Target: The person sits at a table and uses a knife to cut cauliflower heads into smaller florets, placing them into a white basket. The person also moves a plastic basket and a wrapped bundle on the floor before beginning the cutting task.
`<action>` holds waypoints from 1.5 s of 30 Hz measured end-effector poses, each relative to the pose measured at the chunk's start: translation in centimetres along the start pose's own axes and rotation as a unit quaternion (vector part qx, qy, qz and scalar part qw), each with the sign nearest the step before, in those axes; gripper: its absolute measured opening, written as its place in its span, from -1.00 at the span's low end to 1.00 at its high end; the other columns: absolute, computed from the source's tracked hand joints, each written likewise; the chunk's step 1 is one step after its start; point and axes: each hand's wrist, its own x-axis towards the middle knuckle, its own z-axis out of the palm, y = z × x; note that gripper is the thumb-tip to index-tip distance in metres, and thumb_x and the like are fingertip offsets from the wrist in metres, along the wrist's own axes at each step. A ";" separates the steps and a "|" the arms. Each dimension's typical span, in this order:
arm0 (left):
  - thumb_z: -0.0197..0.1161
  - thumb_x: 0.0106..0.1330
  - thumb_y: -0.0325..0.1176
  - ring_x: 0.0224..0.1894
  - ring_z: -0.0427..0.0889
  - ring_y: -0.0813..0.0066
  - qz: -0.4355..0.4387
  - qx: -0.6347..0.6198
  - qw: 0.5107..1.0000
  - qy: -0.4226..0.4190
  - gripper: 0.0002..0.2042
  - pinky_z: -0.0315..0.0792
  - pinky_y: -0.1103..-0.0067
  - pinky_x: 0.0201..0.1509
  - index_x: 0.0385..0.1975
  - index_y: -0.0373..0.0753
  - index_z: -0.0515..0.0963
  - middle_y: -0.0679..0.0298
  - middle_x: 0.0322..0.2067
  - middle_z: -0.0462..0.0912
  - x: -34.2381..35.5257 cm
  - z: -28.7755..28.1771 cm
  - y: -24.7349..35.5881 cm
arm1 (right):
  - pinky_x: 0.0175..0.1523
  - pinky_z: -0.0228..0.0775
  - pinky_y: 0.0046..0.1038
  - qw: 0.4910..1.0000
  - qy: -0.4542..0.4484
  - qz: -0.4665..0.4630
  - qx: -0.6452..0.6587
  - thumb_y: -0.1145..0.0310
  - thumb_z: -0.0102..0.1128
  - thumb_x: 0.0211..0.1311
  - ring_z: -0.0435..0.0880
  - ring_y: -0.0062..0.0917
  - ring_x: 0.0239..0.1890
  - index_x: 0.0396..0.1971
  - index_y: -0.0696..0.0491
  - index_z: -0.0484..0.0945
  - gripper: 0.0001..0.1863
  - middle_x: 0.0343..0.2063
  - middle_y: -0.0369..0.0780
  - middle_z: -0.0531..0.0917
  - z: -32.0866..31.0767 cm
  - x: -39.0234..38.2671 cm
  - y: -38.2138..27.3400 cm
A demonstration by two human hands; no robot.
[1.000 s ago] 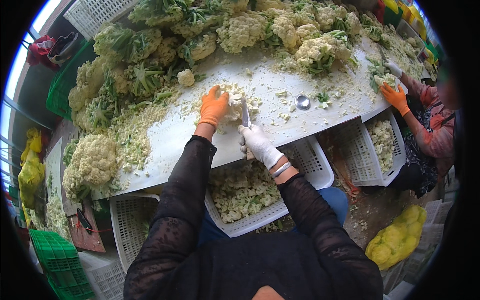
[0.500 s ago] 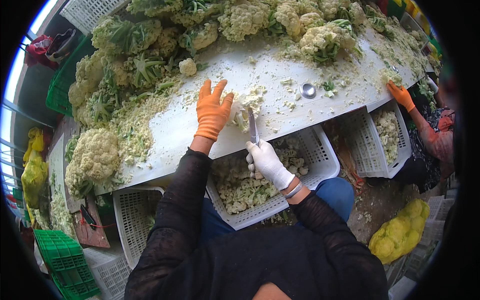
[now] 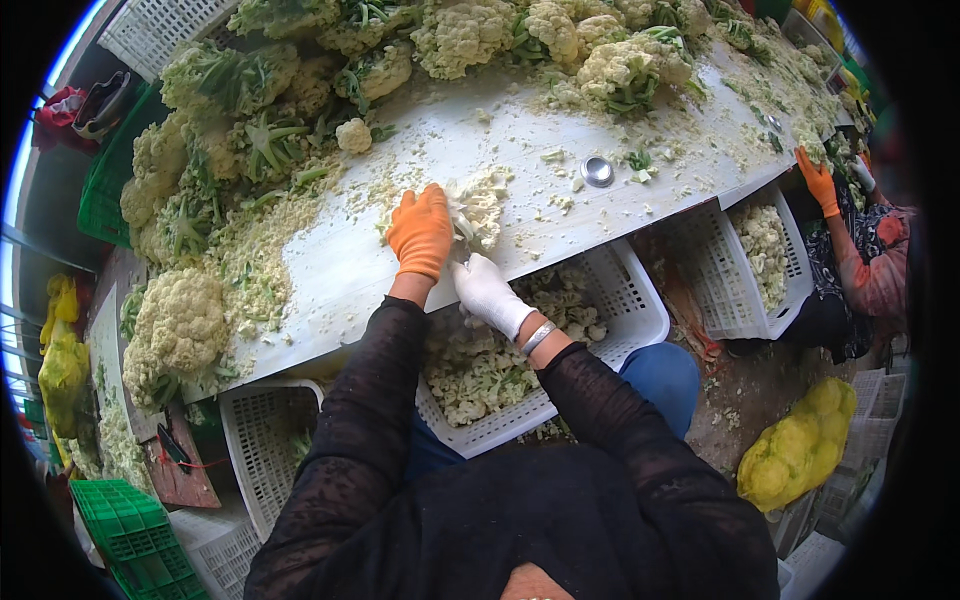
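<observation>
My left hand (image 3: pixel 420 232), in an orange glove, is closed on a cut cauliflower piece (image 3: pixel 478 210) lying on the white tabletop (image 3: pixel 420 140). Its fingers are bent over the left side of the piece. Close beside it, at the table's front edge, my right hand (image 3: pixel 488 292) in a white glove grips a knife (image 3: pixel 461 249). Most of the knife is hidden by the hands and the cauliflower. Below my hands, a white plastic crate (image 3: pixel 510 432) holds cut florets, between my knees.
Whole cauliflowers (image 3: pixel 455 40) are heaped along the back and left. Crumbs and a round metal disc (image 3: pixel 597 171) lie on the table. Another white crate (image 3: pixel 268 450) stands at left. A co-worker's orange-gloved hand (image 3: pixel 818 183) is at right, above a filled yellow net bag (image 3: pixel 798 445).
My left hand has closed from spread fingers onto the cauliflower piece. My right hand has moved up and left with the knife, its blade now mostly out of sight. The view has shifted slightly.
</observation>
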 end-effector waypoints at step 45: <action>0.10 0.25 -0.49 -0.18 0.56 0.30 -0.218 -0.533 0.812 0.096 -0.61 0.49 0.43 -0.11 0.09 -0.39 0.33 0.08 -0.12 0.57 -5.4 -2.6 -4.8 | 0.10 0.49 -0.12 0.933 0.046 -0.171 -0.312 0.32 0.09 0.32 0.66 0.05 -0.03 -0.17 0.28 0.56 -0.70 -0.20 0.18 0.68 5.2 0.1 -1.9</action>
